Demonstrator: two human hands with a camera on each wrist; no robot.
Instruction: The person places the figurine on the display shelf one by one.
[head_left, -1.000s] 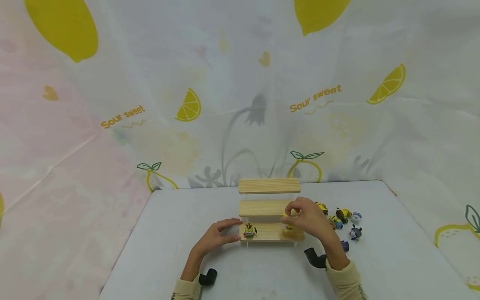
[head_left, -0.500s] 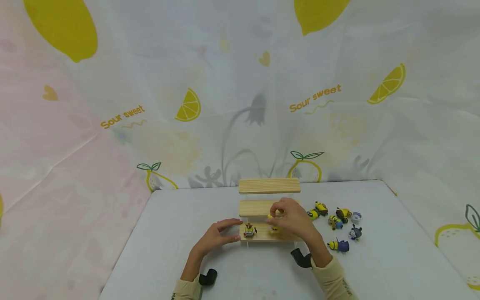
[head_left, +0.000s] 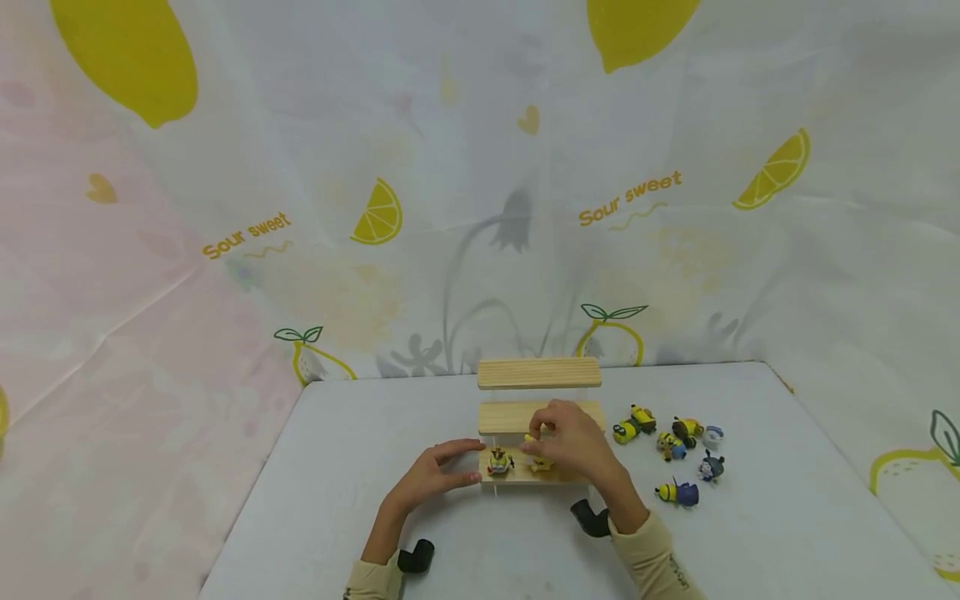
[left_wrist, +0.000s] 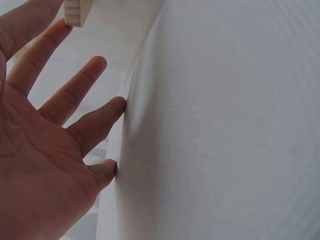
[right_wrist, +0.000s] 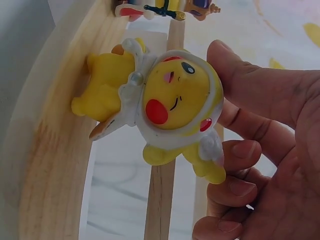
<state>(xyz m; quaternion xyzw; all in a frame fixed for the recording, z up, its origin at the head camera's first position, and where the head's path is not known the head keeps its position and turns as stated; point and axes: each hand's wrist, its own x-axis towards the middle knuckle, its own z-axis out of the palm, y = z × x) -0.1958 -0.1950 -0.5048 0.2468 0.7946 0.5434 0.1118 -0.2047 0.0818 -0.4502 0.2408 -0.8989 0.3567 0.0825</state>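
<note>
Over there the right hand (head_left: 573,442), thumb and curled fingers drawn close, pinches the head of a yellow plastic figure in a white hood (right_wrist: 180,95), upright on the lowest board of a pale wooden three-tier shelf (head_left: 540,373). The left hand (head_left: 429,477) spreads its fingers wide, a fingertip touching the shelf's left end.

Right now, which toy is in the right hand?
The yellow toy with the white hood and winking eye. The right hand pinches it, but not the other figure on the shelf or the toys to the right.
</note>
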